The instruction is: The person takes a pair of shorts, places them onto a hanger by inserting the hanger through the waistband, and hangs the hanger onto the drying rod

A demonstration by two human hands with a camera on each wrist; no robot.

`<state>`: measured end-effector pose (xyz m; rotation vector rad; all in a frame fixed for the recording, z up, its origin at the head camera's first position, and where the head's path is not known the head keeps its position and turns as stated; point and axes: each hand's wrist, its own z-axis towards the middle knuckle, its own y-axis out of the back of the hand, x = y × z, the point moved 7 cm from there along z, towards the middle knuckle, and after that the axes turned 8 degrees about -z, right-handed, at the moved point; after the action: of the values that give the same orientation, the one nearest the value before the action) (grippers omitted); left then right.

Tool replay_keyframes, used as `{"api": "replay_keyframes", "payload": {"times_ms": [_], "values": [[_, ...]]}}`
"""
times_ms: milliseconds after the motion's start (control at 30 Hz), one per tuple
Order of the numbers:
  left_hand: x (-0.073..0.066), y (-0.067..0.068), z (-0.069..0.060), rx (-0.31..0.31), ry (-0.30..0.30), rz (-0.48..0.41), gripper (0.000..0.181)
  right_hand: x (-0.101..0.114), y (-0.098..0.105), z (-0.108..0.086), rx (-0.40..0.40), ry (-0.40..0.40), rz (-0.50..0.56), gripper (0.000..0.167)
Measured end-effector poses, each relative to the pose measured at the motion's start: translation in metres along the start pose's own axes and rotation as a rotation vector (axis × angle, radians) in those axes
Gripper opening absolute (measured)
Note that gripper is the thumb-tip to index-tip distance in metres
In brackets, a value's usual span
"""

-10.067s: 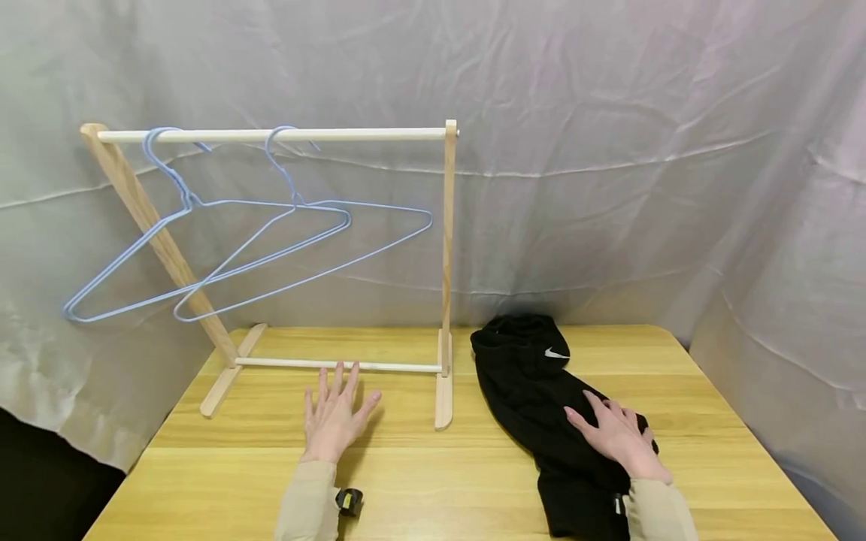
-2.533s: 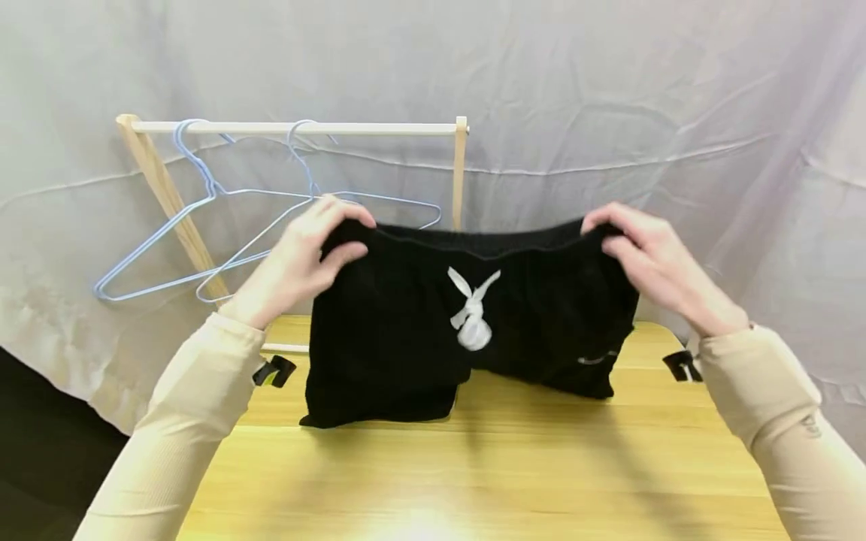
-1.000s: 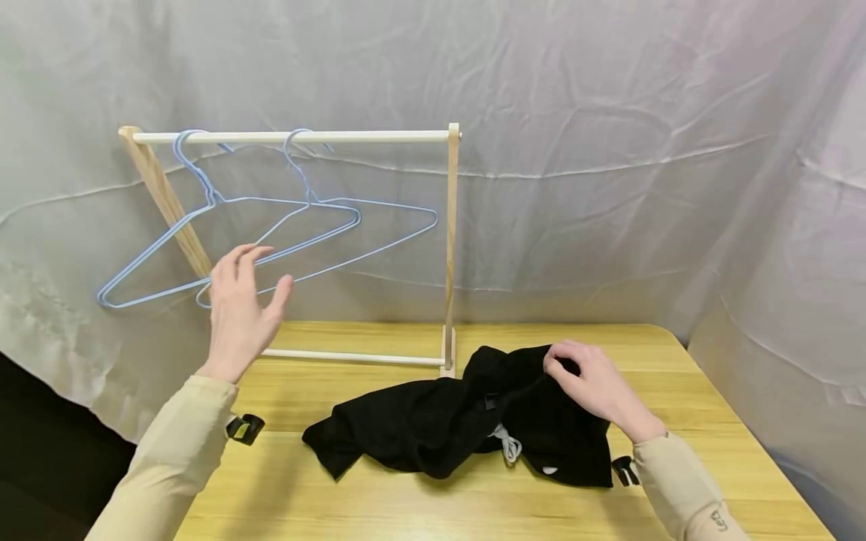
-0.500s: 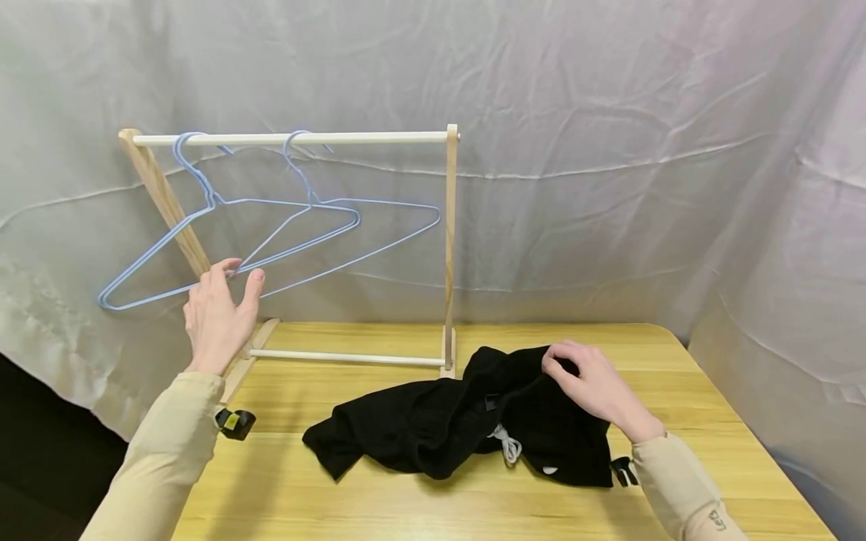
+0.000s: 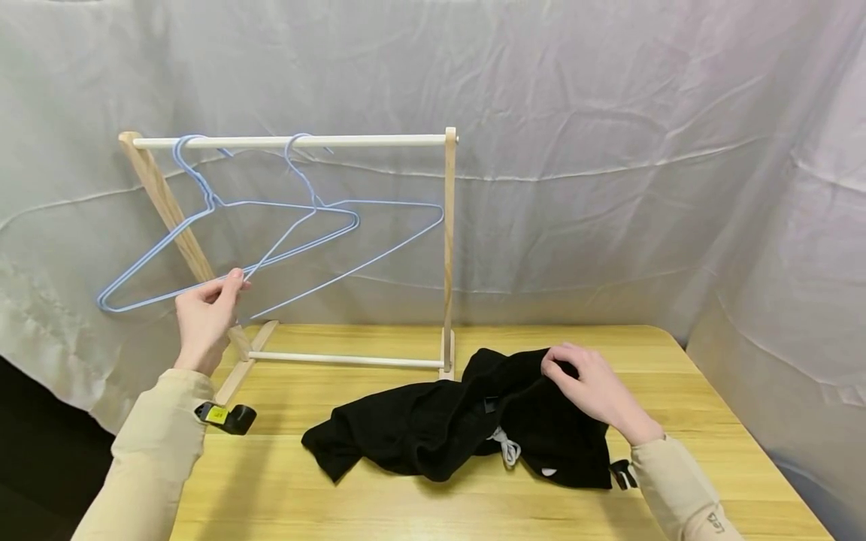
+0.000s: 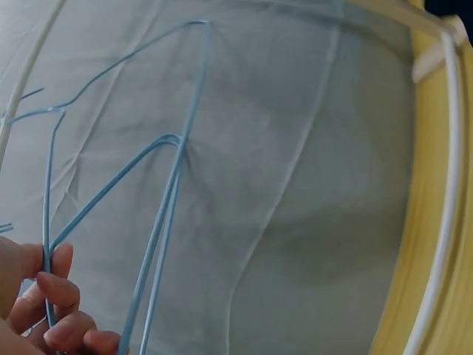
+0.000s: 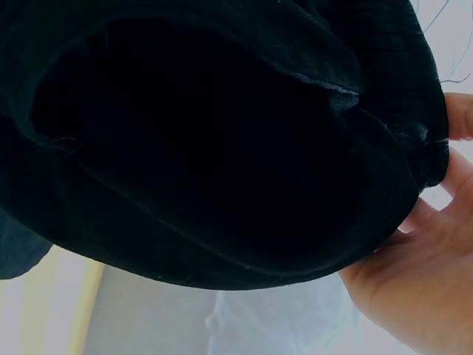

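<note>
My left hand pinches the near lower corner of a light blue wire hanger, thumb and fingers closed round the wire in the left wrist view. This hanger still hangs by its hook from the rail. To its left hang other blue hangers, close together. On the right, my right hand grips the waistband of black shorts. Most of the shorts lie crumpled on the table, a white drawstring showing. In the right wrist view, the waist opening gapes and hides some fingertips.
A wooden rack stands at the back left, with a right post, a slanted left post and a low white bar. The wooden table has grey cloth hanging behind and beside it.
Both hands held the shorts up by the waistband before; they now lie lowered, gripped by the right hand alone. My left hand let go, moved left and took the hanger's corner, shifting it slightly.
</note>
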<state>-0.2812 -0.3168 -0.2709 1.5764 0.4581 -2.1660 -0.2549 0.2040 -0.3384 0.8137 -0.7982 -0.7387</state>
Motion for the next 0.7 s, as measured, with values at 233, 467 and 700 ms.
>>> {"api": "replay_keyframes", "payload": {"times_ms": [233, 467, 700], "values": [[0.007, 0.006, 0.001, -0.138, 0.119, -0.286, 0.023, -0.001, -0.003, -0.001, 0.000, -0.019, 0.005, 0.018], [0.006, 0.006, 0.000, -0.212, 0.153, -0.388, 0.023, -0.002, -0.007, 0.001, -0.009, -0.027, 0.010, 0.016], [-0.005, 0.007, 0.000, -0.254, 0.114, -0.408, 0.025, -0.005, -0.008, 0.000, -0.019, -0.026, 0.013, 0.017]]}}
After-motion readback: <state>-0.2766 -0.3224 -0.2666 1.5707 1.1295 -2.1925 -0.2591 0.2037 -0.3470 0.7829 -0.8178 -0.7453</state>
